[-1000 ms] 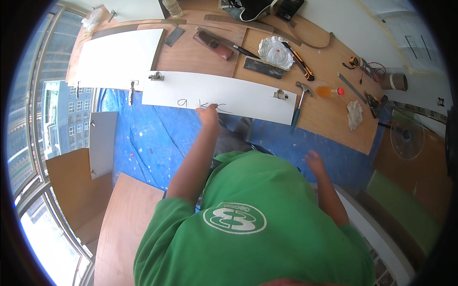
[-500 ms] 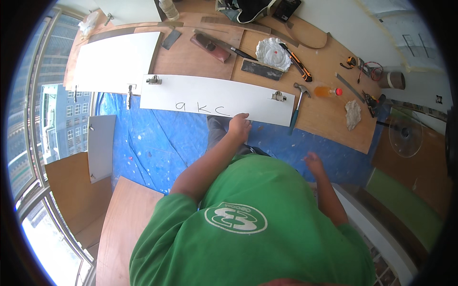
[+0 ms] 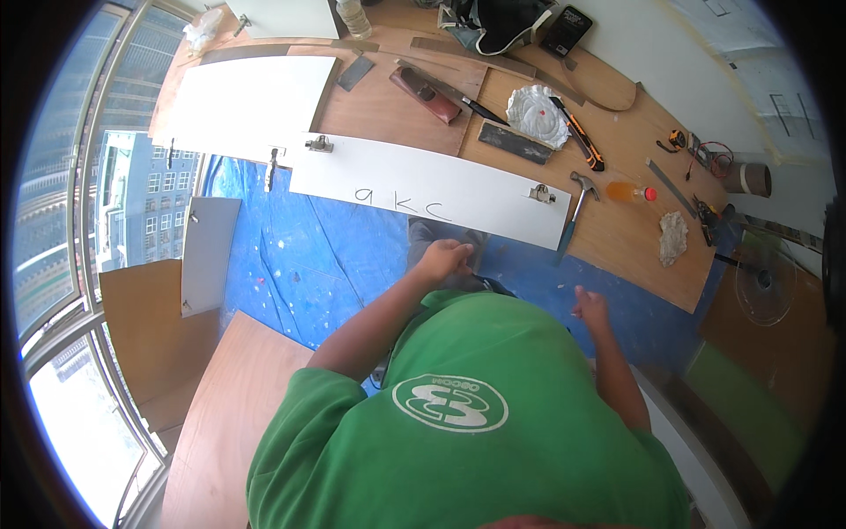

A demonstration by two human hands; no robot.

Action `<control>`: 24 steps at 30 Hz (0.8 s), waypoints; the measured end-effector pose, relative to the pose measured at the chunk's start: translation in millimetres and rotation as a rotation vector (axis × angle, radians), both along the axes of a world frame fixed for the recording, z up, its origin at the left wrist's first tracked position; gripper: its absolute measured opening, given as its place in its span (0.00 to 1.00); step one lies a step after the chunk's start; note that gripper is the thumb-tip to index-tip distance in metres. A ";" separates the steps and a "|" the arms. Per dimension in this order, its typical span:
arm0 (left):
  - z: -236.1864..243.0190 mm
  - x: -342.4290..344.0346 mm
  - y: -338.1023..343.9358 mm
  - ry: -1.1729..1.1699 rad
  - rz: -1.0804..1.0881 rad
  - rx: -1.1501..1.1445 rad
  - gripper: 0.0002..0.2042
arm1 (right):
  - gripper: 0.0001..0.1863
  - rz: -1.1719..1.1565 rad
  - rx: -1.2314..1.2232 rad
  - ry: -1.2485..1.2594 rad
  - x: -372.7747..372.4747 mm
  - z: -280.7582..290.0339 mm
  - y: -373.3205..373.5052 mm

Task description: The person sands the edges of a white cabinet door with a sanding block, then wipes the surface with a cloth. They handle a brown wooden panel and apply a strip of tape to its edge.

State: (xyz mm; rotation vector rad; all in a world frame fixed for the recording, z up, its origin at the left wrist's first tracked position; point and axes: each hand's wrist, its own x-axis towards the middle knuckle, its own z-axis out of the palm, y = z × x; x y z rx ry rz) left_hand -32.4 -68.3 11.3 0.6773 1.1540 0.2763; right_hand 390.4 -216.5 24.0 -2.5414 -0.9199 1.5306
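A: Where is the white panel (image 3: 423,181)?
B: Along the near edge of the tabletop (image 3: 630,242), with dark handwritten letters near its front edge and a metal hinge at either end.
A: And the left hand (image 3: 445,262)?
B: In front of the panel, near its front edge but apart from it. That grip is narrow, the fingers curled in; I can't tell whether anything is inside.
A: The right hand (image 3: 590,307)?
B: Farther to the right, over the blue sheeting (image 3: 291,264) and well apart from the panel. Its fingers look partly bent; whether that grip holds something, I can't tell.
A: What lies around the panel?
B: A claw hammer (image 3: 577,210) just beside its right end, then a bottle of orange liquid (image 3: 626,192) with a red cap. Behind it are a black block (image 3: 515,142) and an orange-and-black utility knife (image 3: 577,135).
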 end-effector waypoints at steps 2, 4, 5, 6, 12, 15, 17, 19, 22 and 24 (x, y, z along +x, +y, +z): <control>4.4 -16.2 -10.2 0.138 -0.001 0.056 0.18 | 0.16 -0.057 0.162 0.055 -41.2 22.1 55.5; 14.2 -27.6 -19.2 0.264 -0.021 0.106 0.19 | 0.16 -0.051 0.426 0.183 -75.7 33.6 116.2; 22.7 -34.1 -23.3 0.338 -0.078 0.157 0.20 | 0.18 0.106 0.474 0.159 -84.7 35.9 150.5; 33.8 -38.4 -25.3 0.408 -0.141 0.209 0.20 | 0.21 0.258 0.527 0.131 -91.9 32.7 183.6; 65.3 -69.2 -48.3 0.666 -0.326 0.445 0.19 | 0.28 0.687 0.800 -0.530 -126.6 -26.0 313.6; 85.6 -92.4 -58.3 0.687 -0.333 0.372 0.15 | 0.26 0.812 0.505 -0.641 -146.0 -19.0 328.7; 94.8 -106.5 -59.6 0.626 -0.286 0.368 0.14 | 0.24 0.818 0.471 -0.653 -143.6 -30.0 332.5; 94.7 -122.3 -66.4 0.529 -0.178 0.434 0.19 | 0.23 0.829 0.466 -0.642 -148.5 -31.8 333.7; 86.9 -155.3 -53.1 0.577 -0.225 0.475 0.25 | 0.20 0.899 0.518 -0.589 -147.1 -30.8 340.2; 84.2 -179.2 -24.5 0.648 -0.288 0.622 0.24 | 0.19 0.920 0.577 -0.581 -139.8 -29.3 344.9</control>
